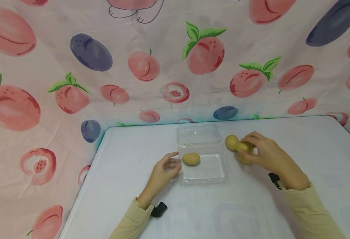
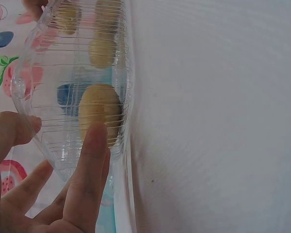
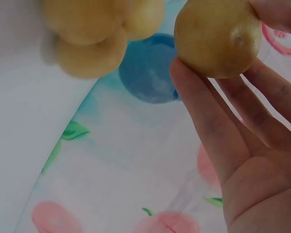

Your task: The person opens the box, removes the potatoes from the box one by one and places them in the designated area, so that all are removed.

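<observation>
A clear plastic clamshell box (image 1: 203,179) lies opened flat on the table, its lid (image 1: 198,134) toward the back. One potato (image 1: 191,159) sits in the left part of its base. At the box's left side is my left hand (image 1: 161,172), fingers loosely bent and spread, fingertips at the wall (image 2: 48,63). My right hand (image 1: 266,152) holds a round potato (image 3: 218,39) between thumb and fingertips, right of the box. Close by are several other potatoes (image 3: 89,56), one of them (image 1: 231,142) at the far left of the group.
A white-covered table (image 1: 282,212) carries everything. Behind it and to its left hangs a fruit-print cloth (image 1: 151,36). Black wrist cameras (image 1: 159,209) are strapped to both wrists, below light sleeves (image 1: 133,217).
</observation>
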Action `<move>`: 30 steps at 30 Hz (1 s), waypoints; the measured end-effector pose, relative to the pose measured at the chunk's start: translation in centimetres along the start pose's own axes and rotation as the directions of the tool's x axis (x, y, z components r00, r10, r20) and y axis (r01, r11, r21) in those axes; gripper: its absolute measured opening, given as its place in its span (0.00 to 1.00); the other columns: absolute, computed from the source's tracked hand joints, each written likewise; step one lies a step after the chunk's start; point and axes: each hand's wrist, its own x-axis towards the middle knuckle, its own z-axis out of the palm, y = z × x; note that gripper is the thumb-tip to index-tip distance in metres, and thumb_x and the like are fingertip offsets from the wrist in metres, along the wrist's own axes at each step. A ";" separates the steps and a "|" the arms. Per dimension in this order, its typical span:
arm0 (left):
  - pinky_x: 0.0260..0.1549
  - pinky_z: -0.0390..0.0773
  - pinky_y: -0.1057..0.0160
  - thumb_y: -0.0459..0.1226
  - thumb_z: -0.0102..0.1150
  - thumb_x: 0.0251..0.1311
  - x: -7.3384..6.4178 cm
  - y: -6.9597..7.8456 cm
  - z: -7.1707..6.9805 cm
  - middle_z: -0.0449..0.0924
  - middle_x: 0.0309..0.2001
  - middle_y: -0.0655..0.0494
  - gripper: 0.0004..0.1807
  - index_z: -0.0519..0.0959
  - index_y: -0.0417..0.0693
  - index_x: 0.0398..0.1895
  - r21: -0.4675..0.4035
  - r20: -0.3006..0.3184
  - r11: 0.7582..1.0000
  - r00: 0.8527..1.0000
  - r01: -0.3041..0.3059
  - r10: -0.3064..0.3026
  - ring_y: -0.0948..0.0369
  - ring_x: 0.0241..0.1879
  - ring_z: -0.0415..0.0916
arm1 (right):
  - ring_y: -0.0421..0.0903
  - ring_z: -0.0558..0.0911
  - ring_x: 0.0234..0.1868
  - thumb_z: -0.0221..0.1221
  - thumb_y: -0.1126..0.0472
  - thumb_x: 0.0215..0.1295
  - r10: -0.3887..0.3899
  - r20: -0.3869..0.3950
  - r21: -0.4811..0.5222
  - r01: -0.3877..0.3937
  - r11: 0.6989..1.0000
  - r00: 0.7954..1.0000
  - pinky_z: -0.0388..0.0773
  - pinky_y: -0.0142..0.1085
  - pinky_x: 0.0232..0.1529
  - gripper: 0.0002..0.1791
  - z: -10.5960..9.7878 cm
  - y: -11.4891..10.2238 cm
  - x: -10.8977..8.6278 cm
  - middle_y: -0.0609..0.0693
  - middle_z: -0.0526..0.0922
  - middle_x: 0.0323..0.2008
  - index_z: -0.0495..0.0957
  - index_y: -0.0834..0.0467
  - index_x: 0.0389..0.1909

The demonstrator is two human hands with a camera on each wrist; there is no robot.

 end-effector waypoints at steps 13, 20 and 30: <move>0.40 0.84 0.69 0.29 0.62 0.64 -1.0 3.7 -0.2 0.78 0.53 0.31 0.27 0.70 0.36 0.67 0.019 0.041 1.000 0.999 0.005 -0.005 0.41 0.52 0.79 | 0.46 0.81 0.37 0.74 0.64 0.51 0.067 0.009 -0.041 -0.066 0.997 0.998 0.81 0.46 0.35 0.17 -1.0 1.9 -0.7 0.53 0.81 0.41 0.84 0.63 0.42; 0.40 0.84 0.69 0.29 0.62 0.64 -0.9 3.4 -0.1 0.79 0.53 0.31 0.27 0.70 0.37 0.67 0.011 0.029 1.000 1.000 0.008 -0.008 0.41 0.52 0.80 | 0.49 0.80 0.37 0.74 0.63 0.51 0.087 0.020 -0.061 -0.085 0.995 0.996 0.81 0.48 0.35 0.17 -1.3 2.9 -1.0 0.56 0.81 0.41 0.83 0.65 0.41; 0.41 0.84 0.69 0.28 0.62 0.63 -0.9 3.5 -0.1 0.79 0.52 0.31 0.27 0.71 0.37 0.66 0.009 0.019 1.000 1.000 0.011 -0.011 0.41 0.51 0.80 | 0.48 0.79 0.36 0.75 0.64 0.48 0.106 0.033 -0.080 -0.103 0.991 0.994 0.79 0.45 0.33 0.18 -1.6 4.2 -1.6 0.55 0.81 0.39 0.83 0.65 0.40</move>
